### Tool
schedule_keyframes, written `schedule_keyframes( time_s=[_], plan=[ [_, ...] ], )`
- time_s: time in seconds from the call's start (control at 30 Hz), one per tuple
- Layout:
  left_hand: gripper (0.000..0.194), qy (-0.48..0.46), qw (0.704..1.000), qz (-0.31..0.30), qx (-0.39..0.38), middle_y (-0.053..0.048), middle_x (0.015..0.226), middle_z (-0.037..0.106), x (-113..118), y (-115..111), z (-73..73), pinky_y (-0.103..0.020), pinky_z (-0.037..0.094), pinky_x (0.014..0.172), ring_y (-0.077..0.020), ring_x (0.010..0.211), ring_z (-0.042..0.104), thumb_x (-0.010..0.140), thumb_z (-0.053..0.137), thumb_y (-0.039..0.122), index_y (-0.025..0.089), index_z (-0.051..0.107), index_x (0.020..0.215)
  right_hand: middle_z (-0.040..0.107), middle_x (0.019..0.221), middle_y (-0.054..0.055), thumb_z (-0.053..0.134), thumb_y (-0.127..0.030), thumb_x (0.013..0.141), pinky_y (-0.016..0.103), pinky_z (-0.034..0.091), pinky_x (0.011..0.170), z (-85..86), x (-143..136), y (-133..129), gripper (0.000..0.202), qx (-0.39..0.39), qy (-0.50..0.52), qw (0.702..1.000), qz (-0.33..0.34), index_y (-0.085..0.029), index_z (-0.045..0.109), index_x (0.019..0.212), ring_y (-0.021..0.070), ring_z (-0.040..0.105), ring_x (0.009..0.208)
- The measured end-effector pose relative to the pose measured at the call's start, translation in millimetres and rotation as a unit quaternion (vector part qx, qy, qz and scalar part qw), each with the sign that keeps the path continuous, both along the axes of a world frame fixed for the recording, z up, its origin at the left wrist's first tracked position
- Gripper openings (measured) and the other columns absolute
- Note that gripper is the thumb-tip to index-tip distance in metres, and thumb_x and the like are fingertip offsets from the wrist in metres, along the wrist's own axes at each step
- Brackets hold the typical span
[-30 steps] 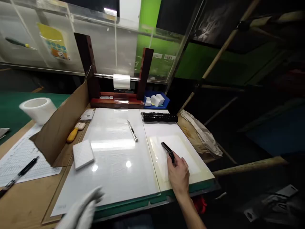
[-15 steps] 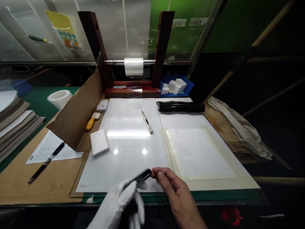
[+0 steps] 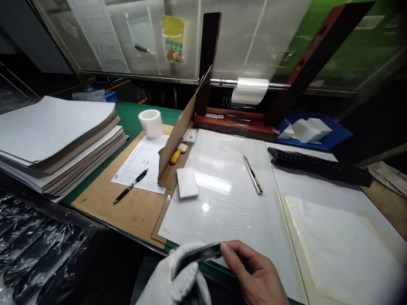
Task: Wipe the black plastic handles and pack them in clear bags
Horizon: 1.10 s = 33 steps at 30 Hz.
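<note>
My left hand point(image 3: 173, 279), in a white glove, is closed around a slim black glossy piece point(image 3: 203, 254) with a rounded end. Its exact kind does not show. Bare and pinched, my right hand point(image 3: 259, 273) has thumb and forefinger at the far end of that piece. Both hands are over the table's front edge. Beyond them, a craft knife point(image 3: 253, 174) lies on the clear-covered white board point(image 3: 222, 220). A white foam block point(image 3: 187, 183) rests on the same board, left of the knife.
A film roll point(image 3: 251, 91) hangs on a bar between dark red posts. A cardboard divider point(image 3: 178, 135) stands left of the board. Further left are a pen point(image 3: 131, 186), a tape roll point(image 3: 150, 123) and stacked sheets point(image 3: 57, 127). A black wrapped bundle point(image 3: 318, 167) lies right.
My view has swung left, bringing the stacked sheets and black plastic packs into sight. Both hands stay on the black piece, which now lies flatter.
</note>
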<state>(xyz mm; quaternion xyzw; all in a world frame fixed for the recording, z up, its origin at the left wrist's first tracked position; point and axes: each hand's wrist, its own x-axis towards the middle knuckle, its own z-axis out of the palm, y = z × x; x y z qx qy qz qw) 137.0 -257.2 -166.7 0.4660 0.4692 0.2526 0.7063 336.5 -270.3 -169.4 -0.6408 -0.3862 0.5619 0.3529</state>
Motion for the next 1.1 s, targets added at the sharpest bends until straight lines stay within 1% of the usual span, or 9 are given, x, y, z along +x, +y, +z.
schedule_keyframes(
  time_s=[0.1,0.2,0.33,0.47,0.63,0.8,0.87,1.0,1.1],
  plan=[
    [0.054,0.046,0.993,0.104,0.01,-0.005,0.087,0.073,-26,-6,-7.7,-0.031,0.052,0.089,-0.0222,0.086,0.066,0.091,0.059,0.06,0.018,0.058,0.124,0.076,0.098,0.003,0.052,-0.065,0.093,0.027,0.053,0.085,-0.3,-20,42,0.048,0.089,-0.059,0.989,0.098,-0.025,0.077,0.098,0.0218,0.069,0.095],
    [0.052,0.143,0.966,0.207,0.062,0.0,0.076,0.068,-40,-2,-7.5,-0.03,0.055,0.077,-0.0202,0.072,0.064,0.089,0.058,0.062,0.02,0.055,0.12,0.067,0.132,0.008,0.051,-0.057,0.098,0.04,0.049,0.104,0.1,-52,99,0.049,0.224,-0.204,0.949,0.09,-0.024,0.064,0.132,0.026,0.06,0.123],
    [0.044,0.227,0.941,0.216,0.126,-0.006,0.106,0.072,-31,12,-1.1,-0.032,0.056,0.086,-0.0235,0.096,0.069,0.088,0.064,0.053,0.022,0.058,0.119,0.045,0.154,0.015,0.078,-0.03,0.083,0.059,0.032,0.116,-9.0,-79,139,0.056,0.272,-0.281,0.915,0.094,-0.018,0.062,0.135,0.0383,0.041,0.14],
    [0.025,0.166,0.925,0.212,0.268,-0.007,0.112,0.074,-8,15,-8.6,-0.03,0.055,0.091,-0.0226,0.101,0.071,0.093,0.064,0.037,0.023,0.069,0.114,0.05,0.15,0.009,0.061,-0.018,0.091,0.061,0.037,0.113,-21.0,-36,101,0.04,0.249,-0.302,0.914,0.103,-0.022,0.065,0.131,0.0338,0.049,0.136],
    [0.022,0.162,0.907,0.154,0.356,-0.005,0.098,0.076,29,11,-20.7,-0.026,0.056,0.086,-0.0196,0.092,0.073,0.093,0.065,0.025,0.022,0.072,0.114,0.055,0.146,0.003,0.056,-0.058,0.093,0.053,0.049,0.107,1.3,41,22,0.051,0.162,-0.264,0.948,-0.077,-0.034,0.059,0.139,0.0322,0.051,0.136],
    [0.024,0.158,0.923,0.116,0.331,-0.006,0.109,0.076,55,8,-25.1,-0.025,0.056,0.091,-0.0191,0.102,0.072,0.096,0.061,0.025,0.021,0.069,0.118,0.063,0.137,0.002,0.066,-0.056,0.088,0.044,0.053,0.105,11.9,32,-19,0.045,0.178,-0.216,0.954,-0.105,-0.033,0.069,0.127,0.0294,0.057,0.13],
    [0.023,0.124,0.928,0.105,0.335,-0.006,0.104,0.076,58,9,-25.4,-0.027,0.056,0.09,-0.0194,0.098,0.072,0.096,0.062,0.026,0.022,0.07,0.117,0.064,0.136,0.002,0.062,-0.048,0.094,0.044,0.056,0.102,8.9,22,-23,0.037,0.203,-0.262,0.937,-0.107,-0.034,0.067,0.128,0.028,0.06,0.128],
    [0.021,0.085,0.95,0.068,0.292,-0.007,0.097,0.079,58,10,-23.2,-0.032,0.06,0.084,-0.0247,0.089,0.075,0.094,0.062,0.034,0.023,0.078,0.104,0.056,0.145,0.0,0.061,-0.024,0.095,0.041,0.059,0.092,6.0,9,-27,0.042,0.394,-0.363,0.844,0.032,-0.042,0.063,0.132,0.0267,0.061,0.123],
    [0.021,0.064,0.962,0.08,0.254,-0.007,0.106,0.079,58,9,-21.3,-0.036,0.059,0.091,-0.0283,0.098,0.074,0.09,0.067,0.034,0.025,0.079,0.105,0.057,0.145,0.005,0.059,-0.02,0.095,0.041,0.061,0.087,5.2,8,-27,0.049,0.411,-0.39,0.822,0.053,-0.038,0.056,0.14,0.0265,0.063,0.117]
  ],
)
